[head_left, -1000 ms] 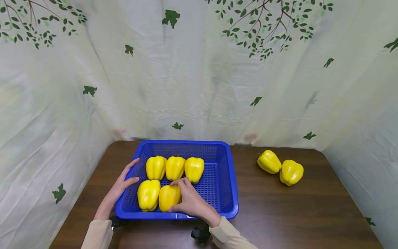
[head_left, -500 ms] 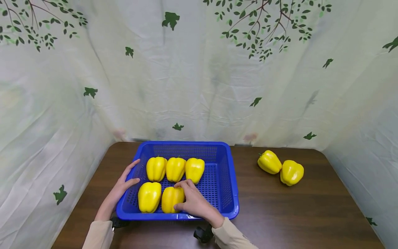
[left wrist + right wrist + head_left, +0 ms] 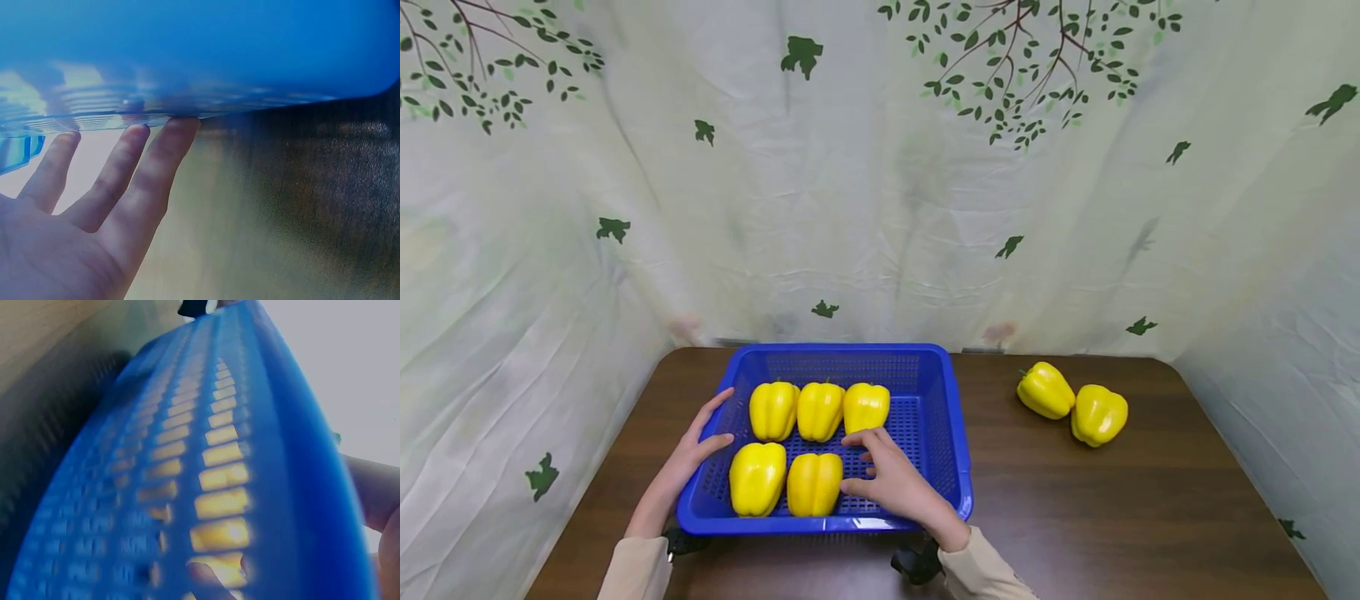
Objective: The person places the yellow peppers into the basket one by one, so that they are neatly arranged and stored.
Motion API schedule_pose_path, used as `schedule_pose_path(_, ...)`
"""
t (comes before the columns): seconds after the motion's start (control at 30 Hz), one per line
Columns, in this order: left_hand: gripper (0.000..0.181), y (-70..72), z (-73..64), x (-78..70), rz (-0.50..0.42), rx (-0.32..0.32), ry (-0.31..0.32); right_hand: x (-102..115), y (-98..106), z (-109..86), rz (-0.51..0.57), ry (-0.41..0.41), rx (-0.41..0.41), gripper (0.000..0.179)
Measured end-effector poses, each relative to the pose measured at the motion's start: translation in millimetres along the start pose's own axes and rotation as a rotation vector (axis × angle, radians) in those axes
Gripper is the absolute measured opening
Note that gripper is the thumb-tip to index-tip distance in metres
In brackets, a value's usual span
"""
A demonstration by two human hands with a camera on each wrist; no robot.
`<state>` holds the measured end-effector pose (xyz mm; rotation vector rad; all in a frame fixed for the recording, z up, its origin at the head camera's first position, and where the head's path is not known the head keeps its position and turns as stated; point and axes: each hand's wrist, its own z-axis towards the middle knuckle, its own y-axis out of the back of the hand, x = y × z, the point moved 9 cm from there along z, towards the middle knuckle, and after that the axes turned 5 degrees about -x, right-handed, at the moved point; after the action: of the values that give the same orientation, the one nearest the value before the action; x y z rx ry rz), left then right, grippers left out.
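Observation:
A blue perforated plastic basket (image 3: 956, 450) holds several yellow bell peppers. Three peppers form the back row, including one bell pepper (image 3: 867, 405) at its right end. In front lie a left bell pepper (image 3: 757, 480) and a second bell pepper (image 3: 814, 485) beside it. My right hand (image 3: 904, 485) hovers over the basket just right of that second pepper, fingers loosely bent, nothing gripped. The thumb tip is close to the pepper; contact cannot be told. My left hand (image 3: 688, 454) rests at the basket's left rim; in the left wrist view straight fingers (image 3: 140, 178) touch its outer wall.
Two more bell peppers, a left one (image 3: 1046, 391) and a right one (image 3: 1099, 416), lie on the brown table (image 3: 1112, 517) right of the basket. A leaf-printed curtain (image 3: 910, 250) stands behind the table. Dark wrist devices sit below both hands near the basket's front edge.
My right hand first held the second front pepper and shifted it slightly right, then let go and drew off rightward. My left hand stays at the rim. The view tilts slightly.

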<state>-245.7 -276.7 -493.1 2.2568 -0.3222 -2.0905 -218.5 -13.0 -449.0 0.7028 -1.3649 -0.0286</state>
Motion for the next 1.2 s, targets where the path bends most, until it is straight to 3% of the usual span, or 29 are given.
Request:
schedule_pose_path(0.57, 0.063, 0.4, -0.1, 1.5, 0.012, -0.004, -0.004, -17.3, 87.2, -26.8, 0.112, -0.001, -0.192, 0.043)
schedule_pose_path(0.8, 0.063, -0.2, 0.3, 1.0, 0.012, -0.002, -0.003, -31.1, 109.6, -34.0, 0.174, -0.055, -0.233, 0.042)
schedule_pose_path(1.2, 0.063, 0.1, 0.6, 0.0, -0.001, 0.001, -0.016, -52.5, 143.2, -47.8, 0.257, -0.034, -0.281, 0.042)
